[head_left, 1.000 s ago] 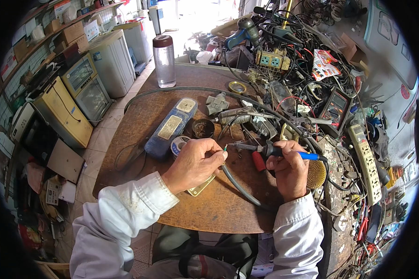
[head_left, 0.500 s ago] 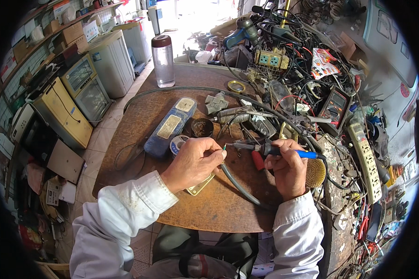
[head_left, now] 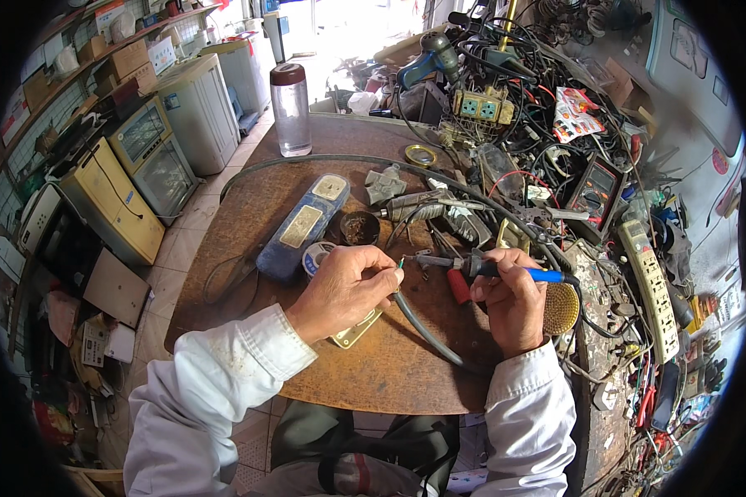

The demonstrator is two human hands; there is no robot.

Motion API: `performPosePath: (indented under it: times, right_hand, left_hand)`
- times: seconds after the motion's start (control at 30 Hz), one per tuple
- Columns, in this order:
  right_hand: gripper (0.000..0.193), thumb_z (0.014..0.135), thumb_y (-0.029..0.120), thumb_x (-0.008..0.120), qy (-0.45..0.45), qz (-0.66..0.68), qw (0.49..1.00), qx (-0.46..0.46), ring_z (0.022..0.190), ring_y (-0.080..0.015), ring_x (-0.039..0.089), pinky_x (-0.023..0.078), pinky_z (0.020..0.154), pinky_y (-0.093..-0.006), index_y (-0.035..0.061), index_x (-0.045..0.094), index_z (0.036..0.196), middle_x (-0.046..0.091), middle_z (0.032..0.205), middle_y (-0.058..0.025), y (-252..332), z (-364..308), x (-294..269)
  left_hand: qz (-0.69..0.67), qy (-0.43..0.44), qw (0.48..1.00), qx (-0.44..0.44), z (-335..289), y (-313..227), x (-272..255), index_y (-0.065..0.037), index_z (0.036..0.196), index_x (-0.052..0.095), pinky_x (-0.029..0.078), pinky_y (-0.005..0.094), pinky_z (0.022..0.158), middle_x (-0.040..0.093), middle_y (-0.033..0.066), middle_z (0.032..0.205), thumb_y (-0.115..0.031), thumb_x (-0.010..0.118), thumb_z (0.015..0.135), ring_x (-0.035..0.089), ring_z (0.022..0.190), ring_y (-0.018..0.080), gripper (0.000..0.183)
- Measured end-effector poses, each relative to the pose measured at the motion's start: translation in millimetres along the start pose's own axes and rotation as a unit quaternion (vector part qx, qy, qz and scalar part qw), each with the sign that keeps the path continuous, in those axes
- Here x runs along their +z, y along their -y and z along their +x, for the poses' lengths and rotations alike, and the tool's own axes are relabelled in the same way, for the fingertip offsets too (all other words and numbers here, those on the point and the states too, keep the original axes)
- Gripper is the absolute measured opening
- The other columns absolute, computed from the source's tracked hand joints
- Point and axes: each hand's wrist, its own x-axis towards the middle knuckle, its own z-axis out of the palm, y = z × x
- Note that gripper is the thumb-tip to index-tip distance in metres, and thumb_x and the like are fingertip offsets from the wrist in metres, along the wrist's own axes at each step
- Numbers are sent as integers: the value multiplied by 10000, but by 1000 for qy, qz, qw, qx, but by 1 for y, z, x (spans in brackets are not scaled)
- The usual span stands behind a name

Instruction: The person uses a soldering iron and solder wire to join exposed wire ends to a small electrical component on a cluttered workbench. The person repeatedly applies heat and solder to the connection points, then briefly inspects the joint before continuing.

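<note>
Over table [head_left: 365,383], left hand [head_left: 346,291] pinching, seemingly, cable [head_left: 425,333] end; right hand [head_left: 514,302] curled round soldering iron [head_left: 487,268], tip leftward.

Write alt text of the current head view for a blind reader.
A person's left hand pinches a green wire at the end of a grey cable, while the right hand holds a blue-handled soldering iron, its tip close to the wire. On the brown table stands a clear bottle; tools and cables crowd its right side.
</note>
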Motion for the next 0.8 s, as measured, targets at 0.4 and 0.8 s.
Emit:
performPosePath:
  times: [0.4,0.8]
  right_hand:
    - [189,907,116,592,-2,-13,1000,0,614,-198,637,523,579,-302,-49,649,979,652,802,-113,1,0,1]
    - [193,903,117,599,0,-8,1000,2,615,-202,633,515,577,-309,-50,650,985,656,801,-118,-1,1,-2]
  left_hand:
    - [1,0,1000,1,1,1,0,63,940,659,563,263,620,632,42,782,-182,637,941,643,689,109,246]
    - [-1,1,1000,6,1,2,-1,83,948,656,546,251,610,673,85,813,-170,635,937,680,690,134,255]
